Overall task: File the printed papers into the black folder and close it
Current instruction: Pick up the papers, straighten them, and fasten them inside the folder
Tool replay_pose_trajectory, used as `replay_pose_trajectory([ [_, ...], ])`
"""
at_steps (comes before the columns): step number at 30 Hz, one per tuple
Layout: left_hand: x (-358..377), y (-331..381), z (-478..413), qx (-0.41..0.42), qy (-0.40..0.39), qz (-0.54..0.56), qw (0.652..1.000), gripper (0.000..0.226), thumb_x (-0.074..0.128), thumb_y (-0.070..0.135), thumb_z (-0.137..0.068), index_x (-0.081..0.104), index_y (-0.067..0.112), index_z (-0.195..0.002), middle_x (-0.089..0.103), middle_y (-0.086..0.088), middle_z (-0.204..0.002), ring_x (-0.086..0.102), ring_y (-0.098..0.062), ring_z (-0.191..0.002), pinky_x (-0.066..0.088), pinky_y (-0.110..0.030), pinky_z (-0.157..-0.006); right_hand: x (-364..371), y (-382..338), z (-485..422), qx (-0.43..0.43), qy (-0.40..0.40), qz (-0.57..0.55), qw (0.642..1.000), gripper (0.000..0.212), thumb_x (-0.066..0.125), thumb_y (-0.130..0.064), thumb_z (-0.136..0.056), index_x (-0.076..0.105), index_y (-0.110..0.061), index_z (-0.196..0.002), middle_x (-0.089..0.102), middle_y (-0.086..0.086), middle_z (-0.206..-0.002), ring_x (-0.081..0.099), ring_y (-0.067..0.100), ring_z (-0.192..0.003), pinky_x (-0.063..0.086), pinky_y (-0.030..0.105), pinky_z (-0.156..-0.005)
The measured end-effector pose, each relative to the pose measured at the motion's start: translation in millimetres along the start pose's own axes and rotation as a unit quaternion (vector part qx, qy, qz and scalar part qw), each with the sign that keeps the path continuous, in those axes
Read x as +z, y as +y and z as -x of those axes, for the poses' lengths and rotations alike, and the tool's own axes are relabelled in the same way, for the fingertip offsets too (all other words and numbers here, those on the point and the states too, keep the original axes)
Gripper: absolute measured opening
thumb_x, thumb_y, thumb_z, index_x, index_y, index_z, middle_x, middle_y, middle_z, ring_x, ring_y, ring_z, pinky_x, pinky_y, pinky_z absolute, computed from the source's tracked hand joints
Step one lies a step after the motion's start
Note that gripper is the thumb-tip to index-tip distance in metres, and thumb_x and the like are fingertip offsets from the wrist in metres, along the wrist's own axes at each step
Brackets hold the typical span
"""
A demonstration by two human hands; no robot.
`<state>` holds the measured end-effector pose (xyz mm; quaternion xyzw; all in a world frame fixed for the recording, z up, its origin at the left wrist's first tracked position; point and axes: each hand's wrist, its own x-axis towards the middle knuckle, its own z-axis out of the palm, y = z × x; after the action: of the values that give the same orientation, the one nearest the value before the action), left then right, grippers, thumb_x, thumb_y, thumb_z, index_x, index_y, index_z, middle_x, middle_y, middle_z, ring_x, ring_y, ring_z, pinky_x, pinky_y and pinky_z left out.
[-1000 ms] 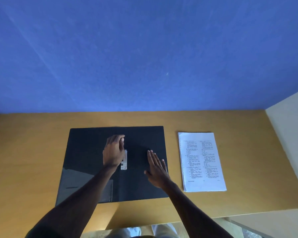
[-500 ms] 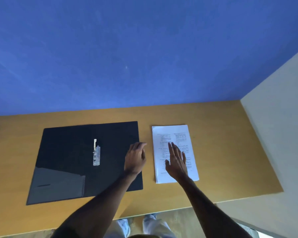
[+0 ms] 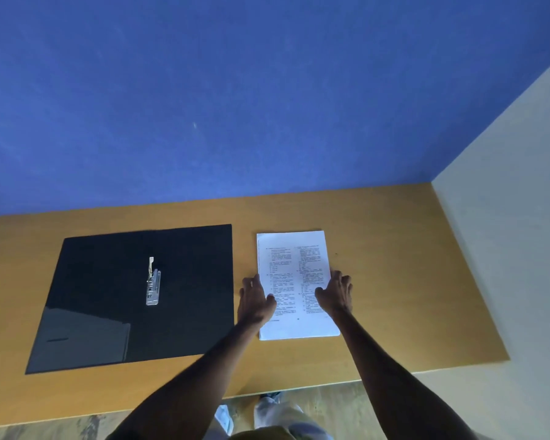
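White printed papers (image 3: 294, 281), center-right, now gripped at both sides by L hand (image 3: 255, 301) & R hand (image 3: 335, 293), moved off black folder (image 3: 134, 296); lifting is likely next.

Open black folder (image 3: 185, 290), both hands flanking printed papers (image 3: 294, 268), wooden desk (image 3: 394, 281)
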<state>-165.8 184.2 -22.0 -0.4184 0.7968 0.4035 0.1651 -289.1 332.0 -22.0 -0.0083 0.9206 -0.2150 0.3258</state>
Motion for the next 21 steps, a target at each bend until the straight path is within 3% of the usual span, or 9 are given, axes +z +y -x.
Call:
replay_pose_trajectory([
  [4, 0, 2, 2, -0.023, 0.001, 0.033, 0.999, 0.067, 0.054, 0.017, -0.101, 0.035, 0.021, -0.165, 0.034, -0.009, -0.164, 0.042, -0.038, -0.151, 0.047, -0.049, -0.119, -4, 2, -5, 0.018, -0.016, -0.023, 0.999, 0.060, 0.064, -0.012, -0.096, 0.040, 0.003, -0.149, 0.041, 0.021, -0.152, 0.039, 0.041, -0.148, 0.043, 0.049, -0.121],
  [10, -2, 0, 4, -0.046, 0.011, 0.092, 0.995, 0.067, 0.058, 0.017, -0.100, 0.041, 0.023, -0.164, 0.040, -0.007, -0.161, 0.051, -0.034, -0.147, 0.044, -0.048, -0.124, -6, 7, -2, 0.011, -0.005, -0.058, 0.998, 0.051, 0.064, -0.009, -0.093, 0.043, -0.003, -0.139, 0.045, 0.017, -0.144, 0.043, 0.038, -0.142, 0.045, 0.052, -0.116],
  [13, -1, -1, 6, -0.050, 0.014, 0.118, 0.992, 0.067, 0.059, 0.014, -0.098, 0.043, 0.021, -0.163, 0.040, -0.007, -0.161, 0.054, -0.032, -0.146, 0.045, -0.049, -0.124, -6, 6, 1, -0.016, -0.014, -0.131, 0.991, 0.047, 0.059, 0.000, -0.092, 0.037, -0.003, -0.133, 0.060, 0.019, -0.131, 0.059, 0.038, -0.121, 0.055, 0.047, -0.097],
  [16, 0, -2, 8, -0.048, 0.011, 0.143, 0.988, 0.067, 0.059, 0.011, -0.098, 0.044, 0.019, -0.163, 0.041, -0.009, -0.159, 0.055, -0.031, -0.145, 0.046, -0.048, -0.124, -4, 1, 6, -0.002, -0.018, -0.201, 0.979, 0.052, 0.058, -0.001, -0.096, 0.030, -0.009, -0.139, 0.065, 0.015, -0.120, 0.062, 0.036, -0.102, 0.054, 0.041, -0.081],
  [18, -2, -2, 9, -0.046, 0.007, 0.151, 0.987, 0.066, 0.060, 0.010, -0.098, 0.046, 0.018, -0.162, 0.042, -0.009, -0.158, 0.056, -0.032, -0.144, 0.047, -0.048, -0.123, -4, 0, 8, 0.013, -0.016, -0.227, 0.974, 0.053, 0.063, -0.007, -0.098, 0.037, -0.008, -0.144, 0.065, 0.014, -0.122, 0.065, 0.037, -0.109, 0.058, 0.043, -0.087],
  [21, -5, -4, 10, -0.040, -0.004, 0.161, 0.986, 0.060, 0.059, 0.009, -0.097, 0.052, 0.016, -0.157, 0.047, -0.009, -0.155, 0.061, -0.032, -0.139, 0.052, -0.050, -0.118, -6, 2, 7, -0.012, -0.023, -0.193, 0.981, 0.038, 0.063, -0.008, -0.098, 0.063, -0.004, -0.137, 0.074, 0.016, -0.129, 0.070, 0.039, -0.120, 0.061, 0.048, -0.099],
])
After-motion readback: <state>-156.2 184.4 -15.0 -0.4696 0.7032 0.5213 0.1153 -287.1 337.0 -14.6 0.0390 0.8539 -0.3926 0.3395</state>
